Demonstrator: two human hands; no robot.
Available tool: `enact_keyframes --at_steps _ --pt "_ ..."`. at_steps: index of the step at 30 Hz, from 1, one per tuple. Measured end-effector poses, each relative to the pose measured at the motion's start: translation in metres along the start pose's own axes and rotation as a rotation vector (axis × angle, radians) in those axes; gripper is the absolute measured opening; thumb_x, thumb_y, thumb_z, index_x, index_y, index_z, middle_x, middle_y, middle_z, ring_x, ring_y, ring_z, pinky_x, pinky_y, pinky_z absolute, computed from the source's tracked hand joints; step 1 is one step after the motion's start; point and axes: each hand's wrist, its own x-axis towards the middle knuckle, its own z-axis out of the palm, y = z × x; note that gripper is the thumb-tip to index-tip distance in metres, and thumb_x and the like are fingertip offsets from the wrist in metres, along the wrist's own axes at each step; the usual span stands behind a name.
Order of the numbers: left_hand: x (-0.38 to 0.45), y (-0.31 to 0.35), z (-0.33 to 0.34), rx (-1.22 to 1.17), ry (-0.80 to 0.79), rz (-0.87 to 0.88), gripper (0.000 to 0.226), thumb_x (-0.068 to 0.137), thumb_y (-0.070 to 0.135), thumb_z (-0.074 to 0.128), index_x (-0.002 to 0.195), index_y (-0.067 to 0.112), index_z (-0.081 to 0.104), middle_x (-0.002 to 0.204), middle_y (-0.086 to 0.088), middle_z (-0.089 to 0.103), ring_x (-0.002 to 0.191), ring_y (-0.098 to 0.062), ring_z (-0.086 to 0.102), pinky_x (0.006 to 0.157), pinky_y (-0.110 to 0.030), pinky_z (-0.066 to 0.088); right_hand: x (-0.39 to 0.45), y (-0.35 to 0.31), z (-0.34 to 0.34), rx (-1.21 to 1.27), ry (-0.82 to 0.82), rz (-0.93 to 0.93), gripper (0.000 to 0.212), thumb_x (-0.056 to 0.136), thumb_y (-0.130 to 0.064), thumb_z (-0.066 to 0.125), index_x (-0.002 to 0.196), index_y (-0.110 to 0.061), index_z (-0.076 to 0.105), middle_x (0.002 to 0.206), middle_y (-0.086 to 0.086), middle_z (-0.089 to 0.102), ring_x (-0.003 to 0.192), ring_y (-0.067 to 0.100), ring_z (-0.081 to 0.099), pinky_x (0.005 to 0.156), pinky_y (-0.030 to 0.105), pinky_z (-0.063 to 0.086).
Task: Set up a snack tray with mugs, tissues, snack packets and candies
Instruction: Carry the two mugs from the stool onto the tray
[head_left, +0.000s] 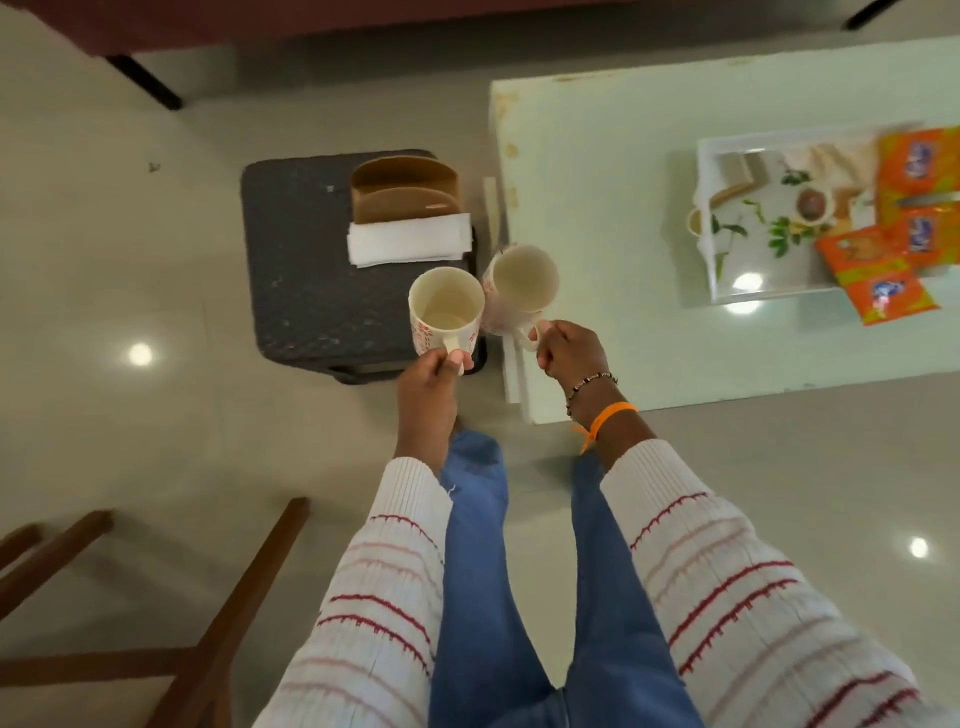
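Striped-sleeved left hand (434, 371) and right hand (571, 351) each grasp a white ceramic mug, left mug (447, 309), right mug (522, 288), by its handle beside the grey woven stool (301, 270); white tissues (410, 240) rest on it; orange snack packets (883, 270) already overlap the white printed tray (727, 296); mugs and tissues remain unplaced.

Dark stool (306, 291): tissue stack (408, 240), brown holder (405, 193). Pale table (597, 156): white tray (727, 291), orange packets (883, 296).

No words or numbers clear enough to read anywhere. Blue and white marks printed on the shiny orange snack packets (914, 171), too blurry to make out. Only small red patterns, not letters, on the white ceramic mugs (445, 317).
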Motion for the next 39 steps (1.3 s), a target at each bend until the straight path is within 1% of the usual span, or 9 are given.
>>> enact_keyframes --at_steps 3,8,10,19,21,24,27,34,39 --pt "-0.011 0.018 0.05 0.046 -0.08 0.061 0.021 0.093 0.019 0.049 0.086 0.009 0.065 0.089 0.0 0.064 0.079 -0.002 0.054 0.064 -0.002 0.039 0.005 0.013 -0.053 0.098 0.059 -0.003 0.036 0.09 -0.02 0.046 0.056 -0.023 0.058 0.044 -0.003 0.049 0.046 0.011 0.038 0.054 0.024 0.034" --pt "-0.027 0.043 0.143 0.117 -0.179 0.063 0.019 0.094 0.019 0.048 0.083 0.014 0.063 0.101 -0.005 0.063 0.094 -0.015 0.052 0.079 -0.022 0.037 0.024 0.034 -0.152 0.201 0.154 0.031 0.036 0.09 -0.022 0.048 0.055 -0.023 0.059 0.032 -0.007 0.05 0.033 0.003 0.036 0.051 0.023 0.034" --pt "-0.032 0.051 0.18 0.132 -0.197 0.071 0.018 0.094 0.019 0.049 0.084 0.015 0.064 0.099 -0.003 0.063 0.093 -0.017 0.052 0.086 -0.027 0.036 0.035 0.041 -0.19 0.207 0.186 0.028 0.037 0.089 -0.023 0.049 0.053 -0.023 0.059 0.03 -0.007 0.049 0.036 0.006 0.037 0.052 0.023 0.034" --pt "-0.032 0.075 0.34 0.111 -0.196 0.018 0.022 0.093 0.017 0.047 0.086 0.01 0.067 0.087 0.007 0.062 0.087 -0.014 0.053 0.085 -0.027 0.045 0.096 0.072 -0.335 0.175 0.217 0.005 0.039 0.091 -0.023 0.048 0.053 -0.023 0.058 0.044 -0.001 0.051 0.044 0.011 0.038 0.052 0.023 0.036" --pt "-0.025 0.078 0.361 0.132 -0.19 0.032 0.023 0.093 0.015 0.047 0.086 0.008 0.067 0.088 0.004 0.062 0.08 -0.009 0.054 0.084 -0.028 0.044 0.112 0.075 -0.351 0.171 0.208 0.002 0.039 0.092 -0.021 0.047 0.054 -0.022 0.057 0.047 0.001 0.052 0.044 0.011 0.037 0.051 0.022 0.035" --pt "-0.014 0.079 0.387 0.206 -0.19 0.069 0.023 0.092 0.015 0.047 0.087 0.007 0.068 0.087 -0.001 0.062 0.073 -0.009 0.051 0.072 -0.023 0.04 0.137 0.08 -0.37 0.175 0.206 0.017 0.039 0.093 -0.021 0.046 0.056 -0.022 0.057 0.041 -0.003 0.054 0.039 0.005 0.04 0.051 0.021 0.035" --pt "-0.004 0.076 0.406 0.224 -0.167 0.053 0.023 0.092 0.014 0.048 0.09 0.005 0.069 0.09 -0.004 0.063 0.083 -0.015 0.05 0.076 -0.024 0.037 0.157 0.088 -0.382 0.157 0.204 0.026 0.04 0.095 -0.021 0.044 0.057 -0.022 0.057 0.042 -0.003 0.054 0.03 -0.002 0.042 0.052 0.021 0.034" --pt "0.005 0.062 0.432 0.195 -0.134 -0.035 0.025 0.094 0.016 0.045 0.096 0.007 0.068 0.098 -0.007 0.061 0.088 -0.018 0.049 0.081 -0.026 0.041 0.179 0.107 -0.392 0.155 0.184 0.043 0.039 0.095 -0.021 0.044 0.059 -0.023 0.057 0.046 -0.001 0.055 0.045 0.011 0.039 0.051 0.023 0.034" --pt "0.009 0.057 0.442 0.173 -0.115 -0.045 0.026 0.096 0.017 0.043 0.098 0.009 0.068 0.095 -0.008 0.06 0.087 -0.019 0.048 0.081 -0.028 0.043 0.183 0.116 -0.386 0.189 0.133 0.043 0.037 0.096 -0.019 0.042 0.062 -0.022 0.057 0.039 -0.006 0.056 0.03 0.0 0.038 0.046 0.016 0.034"
